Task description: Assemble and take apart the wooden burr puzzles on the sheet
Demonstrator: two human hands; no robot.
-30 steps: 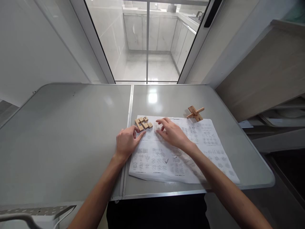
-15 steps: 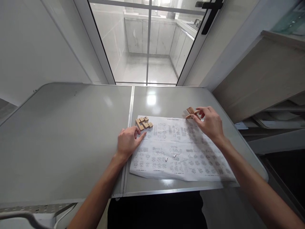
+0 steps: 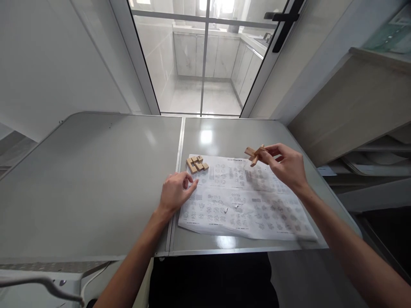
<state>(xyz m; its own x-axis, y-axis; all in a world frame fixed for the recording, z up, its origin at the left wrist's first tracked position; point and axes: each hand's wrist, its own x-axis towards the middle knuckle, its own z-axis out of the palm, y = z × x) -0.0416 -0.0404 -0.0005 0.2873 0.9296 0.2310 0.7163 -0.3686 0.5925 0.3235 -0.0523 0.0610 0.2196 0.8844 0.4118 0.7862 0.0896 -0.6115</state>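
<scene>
My right hand [image 3: 287,166] pinches a cross-shaped wooden puzzle [image 3: 254,155] of slim interlocked pieces, held up above the far right part of a printed paper sheet [image 3: 221,233]. Its thumb and fingers hide the near end. My left hand [image 3: 177,191] rests at the sheet's left edge, fingers loosely curled and thumb held apart, with nothing in it. Just beyond that hand, several notched wooden puzzle pieces [image 3: 197,164] lie grouped on the sheet's top left corner. The sheet carries rows of small diagrams, too fine to read.
The sheet lies on a grey folding table [image 3: 122,184] with a metal seam [image 3: 180,149]. Small white scraps [image 3: 226,210] sit on the sheet. A glass door [image 3: 205,64] stands beyond the table, and a wooden shelf unit [image 3: 349,107] at the right.
My right hand has lifted the crossed wooden puzzle off the table and turned it, bringing it slightly left. The left hand stays by the grouped pieces. The camera view has shifted a little.
</scene>
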